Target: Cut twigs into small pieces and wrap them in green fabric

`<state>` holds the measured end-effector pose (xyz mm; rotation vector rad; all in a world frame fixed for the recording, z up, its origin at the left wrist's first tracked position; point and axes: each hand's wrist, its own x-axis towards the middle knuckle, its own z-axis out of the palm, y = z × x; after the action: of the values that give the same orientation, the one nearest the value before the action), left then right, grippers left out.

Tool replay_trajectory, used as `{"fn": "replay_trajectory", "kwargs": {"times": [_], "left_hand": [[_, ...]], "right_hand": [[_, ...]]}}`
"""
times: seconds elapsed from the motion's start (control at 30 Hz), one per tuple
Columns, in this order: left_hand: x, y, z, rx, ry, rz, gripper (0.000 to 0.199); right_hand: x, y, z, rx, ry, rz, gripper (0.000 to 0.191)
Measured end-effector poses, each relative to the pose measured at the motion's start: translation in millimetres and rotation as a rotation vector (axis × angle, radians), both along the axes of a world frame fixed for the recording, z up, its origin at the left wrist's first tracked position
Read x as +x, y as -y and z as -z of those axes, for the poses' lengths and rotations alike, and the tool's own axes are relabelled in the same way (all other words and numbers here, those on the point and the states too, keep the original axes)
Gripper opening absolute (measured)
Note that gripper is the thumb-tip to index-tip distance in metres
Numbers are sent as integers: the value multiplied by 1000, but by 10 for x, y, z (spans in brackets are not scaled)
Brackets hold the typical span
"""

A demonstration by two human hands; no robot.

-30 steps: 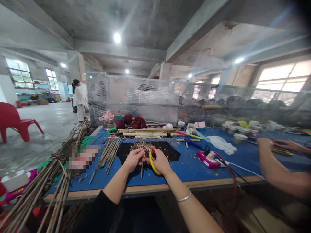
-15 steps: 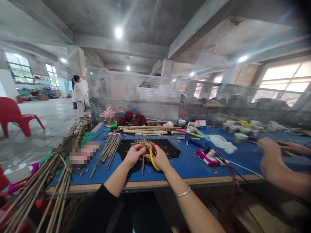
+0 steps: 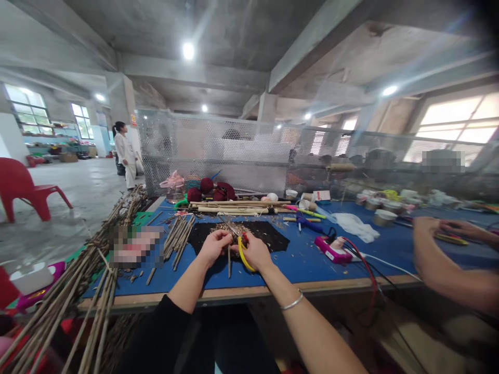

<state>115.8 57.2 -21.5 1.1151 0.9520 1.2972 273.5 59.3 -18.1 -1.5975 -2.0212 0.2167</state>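
Note:
Between the fingers of my left hand [image 3: 214, 246] is a thin brown stick [image 3: 230, 266], its lower end pointing down toward the table edge. My right hand [image 3: 255, 251] is closed round yellow-handled scissors [image 3: 245, 257], whose metal blades point up and left, close by my left fingertips. Both hands are over a black cloth [image 3: 268, 234] strewn with small wood chips. Left of the cloth lies a row of short cut sticks [image 3: 179, 236] on the blue tabletop [image 3: 187, 278]. My fingers hide the upper part of the stick.
A heap of long branches [image 3: 91, 254] leans along the table's left end. Behind the cloth lie peeled rods [image 3: 234, 210] and dark red yarn balls [image 3: 222, 192]. To the right are a pink power strip [image 3: 333, 250] with cables and a co-worker's arms [image 3: 436, 254].
My hands stay over the cloth, and the scissors have tilted slightly. The co-worker's hands at right have shifted, and the standing person in the background has turned a little.

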Motion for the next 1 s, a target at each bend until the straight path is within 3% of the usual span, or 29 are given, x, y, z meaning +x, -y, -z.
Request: {"fn": "replay_trajectory", "kwargs": {"times": [0.67, 1.0], "left_hand": [[-14, -7, 1, -19, -55, -64, 40], [-21, 0, -20, -57, -1, -19, 37]], "right_hand": [[15, -48, 83, 44, 79, 66, 44], [45, -31, 89, 187, 30, 71, 40]]}}
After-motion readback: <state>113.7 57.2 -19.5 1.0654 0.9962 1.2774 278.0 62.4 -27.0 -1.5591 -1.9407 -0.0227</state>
